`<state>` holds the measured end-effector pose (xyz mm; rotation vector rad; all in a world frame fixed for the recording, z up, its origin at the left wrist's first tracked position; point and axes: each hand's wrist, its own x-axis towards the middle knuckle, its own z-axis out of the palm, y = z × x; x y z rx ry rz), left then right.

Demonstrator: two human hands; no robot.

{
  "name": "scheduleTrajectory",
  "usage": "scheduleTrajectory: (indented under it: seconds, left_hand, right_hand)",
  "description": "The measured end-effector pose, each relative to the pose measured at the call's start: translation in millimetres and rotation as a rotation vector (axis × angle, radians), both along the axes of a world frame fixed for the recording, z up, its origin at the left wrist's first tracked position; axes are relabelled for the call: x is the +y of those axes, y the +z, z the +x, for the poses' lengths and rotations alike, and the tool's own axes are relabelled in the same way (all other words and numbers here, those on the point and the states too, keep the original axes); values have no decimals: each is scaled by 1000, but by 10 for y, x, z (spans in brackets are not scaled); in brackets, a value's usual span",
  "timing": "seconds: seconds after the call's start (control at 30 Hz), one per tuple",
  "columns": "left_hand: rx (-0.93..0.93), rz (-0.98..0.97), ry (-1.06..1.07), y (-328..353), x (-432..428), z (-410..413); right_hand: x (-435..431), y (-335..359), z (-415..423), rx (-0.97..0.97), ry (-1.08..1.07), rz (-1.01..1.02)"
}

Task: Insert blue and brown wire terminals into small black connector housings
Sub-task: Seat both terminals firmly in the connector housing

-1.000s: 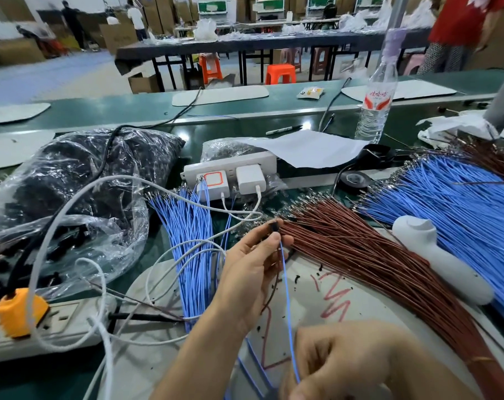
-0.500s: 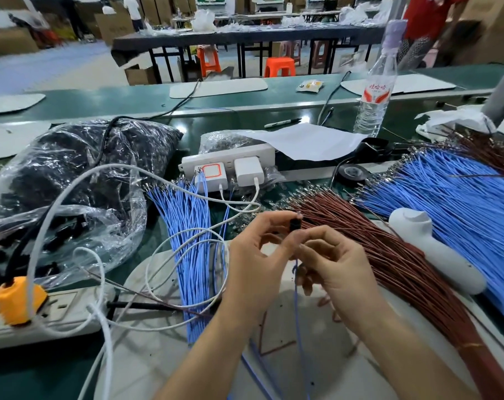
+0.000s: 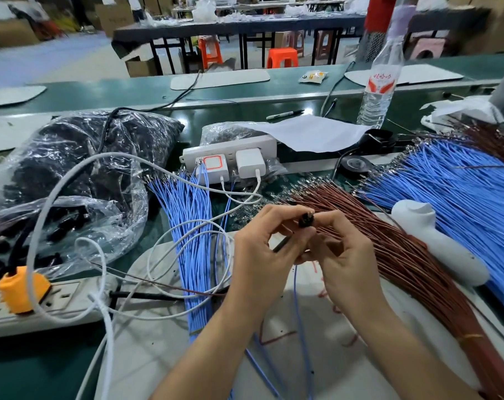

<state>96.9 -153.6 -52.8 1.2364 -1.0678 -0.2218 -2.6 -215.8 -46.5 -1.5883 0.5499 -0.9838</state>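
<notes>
both hands on one small black housing above the wires

left hand [image 3: 261,255] and right hand [image 3: 344,256] were raised together over the bench [image 3: 37,370], fingertips meeting. the black connector housing [image 3: 306,221] sat between them, its open face turned up towards the camera. left grip: thumb and forefinger curled and pinching the housing's left side. right grip: fingertips curled in on its right side, touching it. a single blue wire [image 3: 298,313] hung down from between the palms towards the near edge; its top end was hidden by the fingers, so whether it was seated in the housing could not be told.

brown wire bundle [image 3: 412,264] lay fanned just right of the hands, terminals pointing away. a loose blue wire bundle [image 3: 196,243] lay to the left, and a larger blue fan [image 3: 461,197] at far right. a white handheld device [image 3: 438,246] rested between the brown bundle and the large blue fan. a clear bag of black parts [image 3: 72,168] sat far left, behind a power strip with an orange plug [image 3: 21,287].
</notes>
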Motion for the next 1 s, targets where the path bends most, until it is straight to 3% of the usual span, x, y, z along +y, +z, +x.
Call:
scheduleTrajectory:
  seconds: [0.63, 1.0]
  left_hand:
    - [-94, -18, -48, 24, 11, -23]
    - [-78, -34, -76, 0, 1, -29]
  right_hand:
    - [-109, -188, 40, 106, -61, -370]
    - [-134, -230, 61, 153, -45, -413]
